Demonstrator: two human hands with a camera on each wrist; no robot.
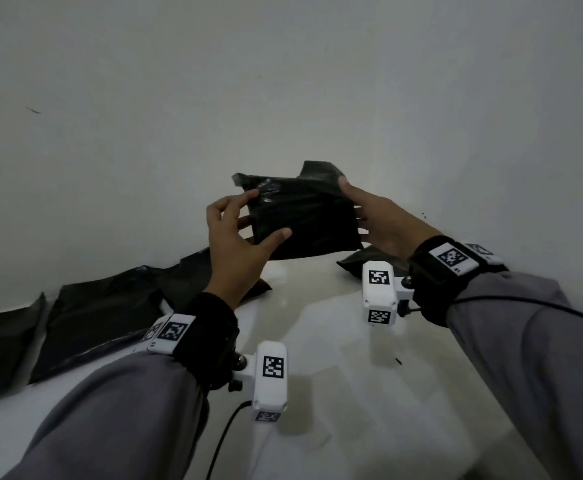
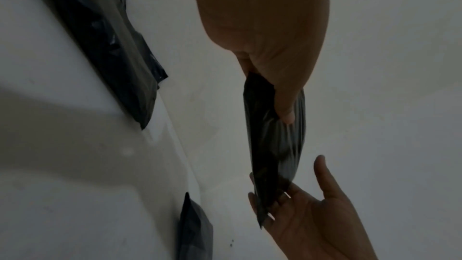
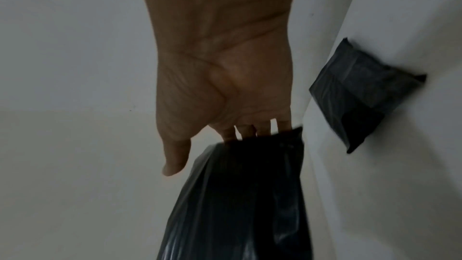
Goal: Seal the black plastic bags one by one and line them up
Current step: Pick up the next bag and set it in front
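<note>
I hold a black plastic bag (image 1: 304,220) in the air above the white table (image 1: 335,341), close to the wall. My left hand (image 1: 266,214) pinches its left edge, thumb on the front face and fingers behind. In the left wrist view the thumb (image 2: 286,110) presses the bag (image 2: 275,145). My right hand (image 1: 352,202) supports the right edge with straight fingers behind it. In the right wrist view its thumb (image 3: 175,163) stands off the bag (image 3: 250,195). The bag's flap (image 1: 318,171) sticks up at the top.
Several black bags lie in a row along the wall at the left (image 1: 99,323), the nearest one under my left wrist (image 1: 193,271). Another black bag (image 1: 369,261) lies below my right hand, also seen in the right wrist view (image 3: 362,94). The grey wall (image 1: 283,81) rises right behind.
</note>
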